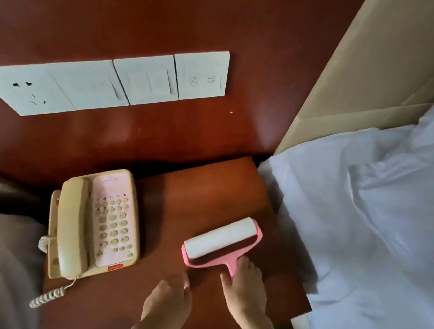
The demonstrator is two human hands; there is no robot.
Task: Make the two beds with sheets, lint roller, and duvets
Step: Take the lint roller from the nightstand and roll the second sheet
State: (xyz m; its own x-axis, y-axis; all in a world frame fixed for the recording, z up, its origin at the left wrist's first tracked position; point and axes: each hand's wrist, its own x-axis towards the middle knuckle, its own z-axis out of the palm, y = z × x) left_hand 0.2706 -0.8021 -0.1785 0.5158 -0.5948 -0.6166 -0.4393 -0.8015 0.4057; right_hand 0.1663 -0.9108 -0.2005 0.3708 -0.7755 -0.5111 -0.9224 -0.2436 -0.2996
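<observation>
The right hand (246, 289) reaches forward over the nightstand's (208, 185) near edge, its fingers wrapped round the pink handle of the lint roller (221, 239), which lies by the right edge. The left hand (168, 299) hovers just beside it, loosely curled and holding nothing. A phone (95, 226) sits at the left edge. White-sheeted beds (378, 236) flank the nightstand; switch plates (106, 84) line the wall behind.

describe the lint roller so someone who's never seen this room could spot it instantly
Find the reddish-brown wooden nightstand between the two white beds. On its right half, beside the cream telephone, is the lint roller, its handle gripped by the right hand. It alone is pink, with a white paper roll.
</observation>
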